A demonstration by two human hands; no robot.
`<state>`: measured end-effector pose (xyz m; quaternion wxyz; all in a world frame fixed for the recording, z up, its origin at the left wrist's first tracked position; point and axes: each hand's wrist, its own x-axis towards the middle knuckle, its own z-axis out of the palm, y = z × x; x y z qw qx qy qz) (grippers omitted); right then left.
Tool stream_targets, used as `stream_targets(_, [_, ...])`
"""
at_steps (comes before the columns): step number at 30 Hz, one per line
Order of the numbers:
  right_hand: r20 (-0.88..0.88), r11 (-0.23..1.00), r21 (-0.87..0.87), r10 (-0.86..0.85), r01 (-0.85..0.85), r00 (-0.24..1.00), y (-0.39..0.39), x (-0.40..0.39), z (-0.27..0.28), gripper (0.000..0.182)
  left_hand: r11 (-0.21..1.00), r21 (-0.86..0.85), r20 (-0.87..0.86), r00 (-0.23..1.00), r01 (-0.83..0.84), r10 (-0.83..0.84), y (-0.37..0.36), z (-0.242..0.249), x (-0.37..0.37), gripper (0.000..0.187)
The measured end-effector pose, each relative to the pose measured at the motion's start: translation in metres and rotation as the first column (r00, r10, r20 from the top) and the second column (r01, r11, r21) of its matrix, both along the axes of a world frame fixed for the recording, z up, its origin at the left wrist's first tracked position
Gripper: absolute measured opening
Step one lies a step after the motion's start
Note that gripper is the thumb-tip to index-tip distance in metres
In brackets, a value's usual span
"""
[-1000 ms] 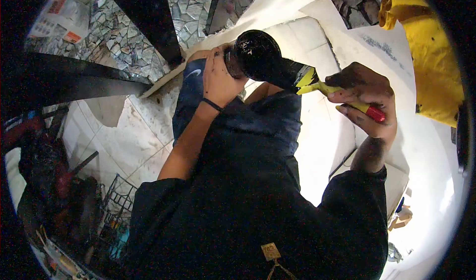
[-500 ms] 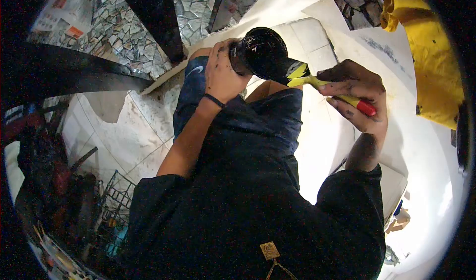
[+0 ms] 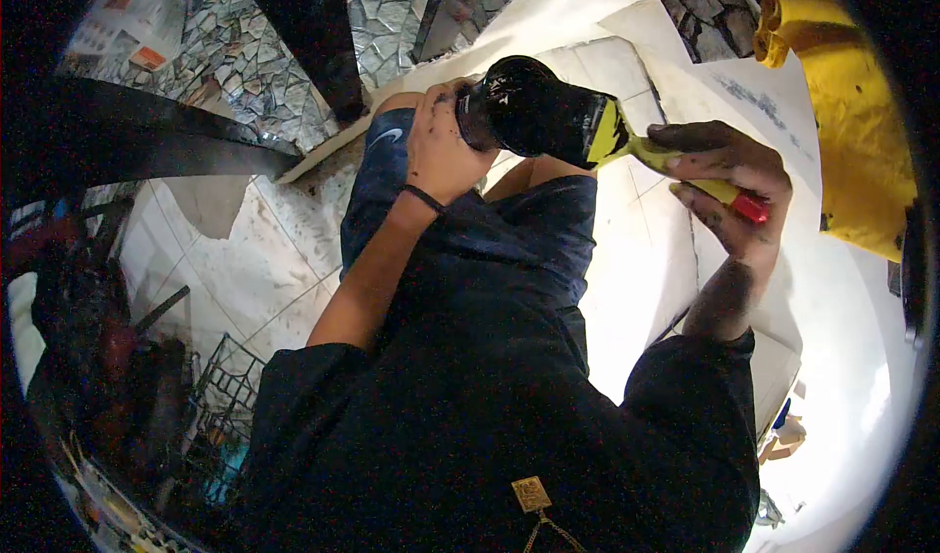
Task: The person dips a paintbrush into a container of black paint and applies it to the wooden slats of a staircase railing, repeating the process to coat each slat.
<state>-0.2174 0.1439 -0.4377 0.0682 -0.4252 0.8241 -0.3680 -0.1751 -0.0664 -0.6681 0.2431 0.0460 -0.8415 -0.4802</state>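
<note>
My left hand (image 3: 446, 142), spotted with dark paint, is closed around a round paint container (image 3: 477, 112) above my knees. Black paint (image 3: 517, 97) coats its inside and rim. My right hand (image 3: 729, 181) grips a paintbrush (image 3: 636, 149) with a yellow-green handle and a red end. The brush points left, and its black-coated bristles overlap the right rim of the container in this view. Dark smears cover the fingers of my right hand.
Dark beams (image 3: 166, 137) slant in from the upper left. Yellow cloth-like material (image 3: 852, 132) hangs at the right. A wire basket (image 3: 220, 396) stands among dark items at the lower left. Pale tiles (image 3: 279, 240) and stone-patterned flooring (image 3: 235, 53) lie around my legs.
My right hand has drawn the brush a little to the right, so more of the bristles shows beside the rim. My left hand and the container have stayed nearly in place.
</note>
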Motion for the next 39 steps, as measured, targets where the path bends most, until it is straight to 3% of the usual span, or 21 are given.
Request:
stream_targets(5, [0.092, 0.999, 0.039, 0.028, -0.031, 0.995, -0.004, 0.000, -0.006, 0.031, 1.000, -0.022, -0.028, 1.000, -0.001, 0.000, -0.002, -0.001, -0.001, 0.062])
stream_targets(6, [-0.002, 0.986, 0.145, 0.084, -0.083, 0.996, 0.001, -0.004, -0.004, 0.035, 1.000, -0.010, -0.018, 1.000, 0.004, -0.004, -0.002, -0.001, -0.001, 0.062])
stream_targets(9, [0.016, 0.982, 0.169, 0.083, -0.085, 0.996, 0.005, -0.002, 0.002, 0.034, 0.999, -0.041, 0.027, 1.000, 0.000, 0.001, -0.003, -0.002, -0.002, 0.062])
stream_targets(12, [0.109, 0.988, 0.146, 0.030, -0.046, 0.994, 0.012, 0.005, 0.006, 0.033, 0.998, -0.061, -0.010, 1.000, -0.011, 0.010, -0.002, -0.002, -0.003, 0.061])
stream_targets(16, [0.087, 0.984, 0.111, 0.128, -0.138, 0.988, 0.019, 0.001, 0.013, 0.032, 0.997, -0.070, -0.018, 0.999, -0.028, 0.026, -0.002, -0.006, -0.003, 0.061])
stream_targets(19, [0.042, 0.989, 0.138, 0.047, -0.052, 0.998, 0.016, 0.006, 0.022, 0.033, 0.990, -0.141, 0.011, 0.999, -0.029, 0.031, -0.001, -0.011, -0.003, 0.064])
stream_targets(23, [0.085, 0.999, 0.029, -0.022, 0.019, 0.996, 0.006, 0.006, 0.013, 0.032, 0.996, -0.087, -0.027, 1.000, -0.003, 0.001, 0.000, -0.008, -0.003, 0.067])
stream_targets(26, [0.103, 0.984, 0.049, 0.165, -0.171, 0.981, 0.004, -0.004, 0.006, 0.030, 0.997, -0.080, -0.021, 1.000, 0.005, -0.007, -0.001, -0.007, -0.004, 0.068])
stream_targets(28, [0.084, 0.964, 0.204, 0.156, -0.171, 0.984, 0.001, 0.001, 0.014, 0.028, 0.997, -0.071, -0.012, 1.000, -0.003, 0.002, -0.002, -0.006, -0.004, 0.068])
stream_targets(32, [0.132, 0.967, 0.105, 0.216, -0.230, 0.967, 0.005, 0.001, 0.019, 0.027, 1.000, -0.026, 0.023, 1.000, 0.014, -0.014, -0.001, -0.002, -0.003, 0.068])
stream_targets(34, [0.147, 0.966, 0.154, 0.184, -0.206, 0.972, 0.009, 0.006, 0.020, 0.030, 0.999, -0.030, 0.022, 1.000, 0.011, -0.010, -0.002, -0.003, -0.003, 0.068])
stream_targets(37, [0.184, 0.953, 0.171, 0.218, -0.250, 0.958, 0.017, 0.002, 0.024, 0.036, 0.985, -0.168, 0.026, 0.999, -0.026, 0.031, 0.000, -0.012, -0.004, 0.069])
stream_targets(39, [0.232, 0.950, 0.155, 0.231, -0.270, 0.945, 0.017, 0.000, 0.032, 0.036, 0.997, -0.076, 0.079, 0.997, 0.005, 0.001, 0.000, -0.011, -0.003, 0.069])
